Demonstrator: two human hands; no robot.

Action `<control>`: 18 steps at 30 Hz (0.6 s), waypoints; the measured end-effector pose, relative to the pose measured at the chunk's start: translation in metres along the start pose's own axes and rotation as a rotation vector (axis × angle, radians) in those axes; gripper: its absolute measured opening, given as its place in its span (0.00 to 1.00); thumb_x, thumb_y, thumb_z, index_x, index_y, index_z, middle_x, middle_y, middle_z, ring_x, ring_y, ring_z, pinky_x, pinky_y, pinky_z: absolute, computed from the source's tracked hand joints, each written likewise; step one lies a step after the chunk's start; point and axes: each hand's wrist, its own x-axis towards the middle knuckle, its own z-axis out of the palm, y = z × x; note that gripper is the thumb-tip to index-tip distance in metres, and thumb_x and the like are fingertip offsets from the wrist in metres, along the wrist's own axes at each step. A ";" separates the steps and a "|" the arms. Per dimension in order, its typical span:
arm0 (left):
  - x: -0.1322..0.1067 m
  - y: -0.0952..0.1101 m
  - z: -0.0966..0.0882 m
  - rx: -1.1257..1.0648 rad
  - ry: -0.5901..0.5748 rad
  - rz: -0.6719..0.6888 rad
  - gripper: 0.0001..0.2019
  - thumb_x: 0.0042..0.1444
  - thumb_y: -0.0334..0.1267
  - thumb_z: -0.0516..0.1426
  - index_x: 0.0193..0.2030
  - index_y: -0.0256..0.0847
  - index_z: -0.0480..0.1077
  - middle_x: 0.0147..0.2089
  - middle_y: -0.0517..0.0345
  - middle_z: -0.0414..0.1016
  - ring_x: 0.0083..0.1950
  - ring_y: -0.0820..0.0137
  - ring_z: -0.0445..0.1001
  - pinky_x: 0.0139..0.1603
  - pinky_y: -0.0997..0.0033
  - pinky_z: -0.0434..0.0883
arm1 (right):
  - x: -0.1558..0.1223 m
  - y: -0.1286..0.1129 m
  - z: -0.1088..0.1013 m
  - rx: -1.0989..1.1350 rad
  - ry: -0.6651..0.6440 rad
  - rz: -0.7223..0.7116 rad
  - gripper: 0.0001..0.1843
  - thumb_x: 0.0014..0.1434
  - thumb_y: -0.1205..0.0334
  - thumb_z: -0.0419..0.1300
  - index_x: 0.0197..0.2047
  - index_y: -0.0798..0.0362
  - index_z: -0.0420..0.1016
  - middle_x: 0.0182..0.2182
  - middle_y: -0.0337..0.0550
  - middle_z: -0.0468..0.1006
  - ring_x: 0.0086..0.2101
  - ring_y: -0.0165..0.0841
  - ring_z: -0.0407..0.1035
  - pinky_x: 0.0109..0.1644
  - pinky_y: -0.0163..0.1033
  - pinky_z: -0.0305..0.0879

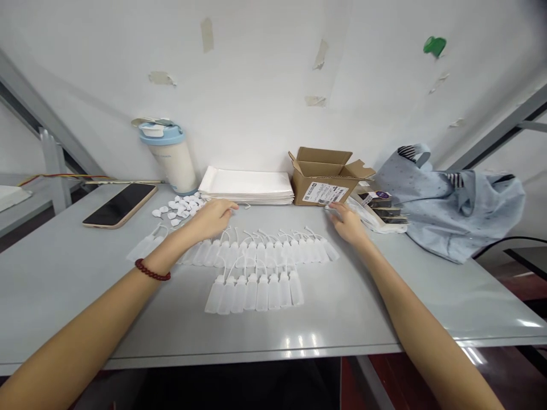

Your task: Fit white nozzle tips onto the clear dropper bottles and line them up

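Observation:
My left hand (215,218) is closed, its fingers curled together beside a heap of small white caps (183,207), near the front edge of a stack of white envelopes (248,185). What its fingertips hold, if anything, I cannot make out. My right hand (348,224) is in a pinch in front of an open cardboard box (320,185), with a small white piece (328,208) at its fingertips. Between and below my hands lie small translucent plastic bottles with thin white tails, in a long back row (273,251) and a shorter front row (255,293).
A phone (119,206) and a tumbler with a blue lid (168,159) stand on the left of the grey table (342,307). Dark packs in plastic (382,208) and a light blue cloth bag (453,205) lie at the right. A white wall (256,85) rises behind.

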 end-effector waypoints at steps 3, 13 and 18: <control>0.012 0.006 0.012 0.000 -0.049 0.068 0.14 0.65 0.40 0.56 0.55 0.39 0.68 0.55 0.49 0.71 0.50 0.62 0.74 0.49 0.55 0.74 | -0.002 0.006 0.004 -0.041 -0.012 -0.045 0.15 0.66 0.60 0.58 0.54 0.52 0.71 0.54 0.48 0.73 0.49 0.40 0.71 0.51 0.52 0.70; 0.029 0.019 0.029 0.024 -0.091 0.111 0.15 0.64 0.40 0.57 0.55 0.39 0.67 0.56 0.49 0.70 0.50 0.62 0.74 0.49 0.55 0.74 | 0.004 0.022 0.003 -0.086 -0.006 -0.045 0.15 0.66 0.60 0.58 0.54 0.53 0.70 0.54 0.48 0.73 0.48 0.40 0.72 0.50 0.51 0.71; 0.025 0.020 0.022 0.009 -0.066 0.111 0.14 0.65 0.40 0.56 0.55 0.39 0.68 0.56 0.49 0.70 0.50 0.62 0.74 0.49 0.55 0.74 | 0.010 0.024 0.003 -0.050 -0.003 -0.020 0.14 0.66 0.60 0.58 0.54 0.53 0.71 0.53 0.48 0.73 0.47 0.39 0.72 0.50 0.51 0.71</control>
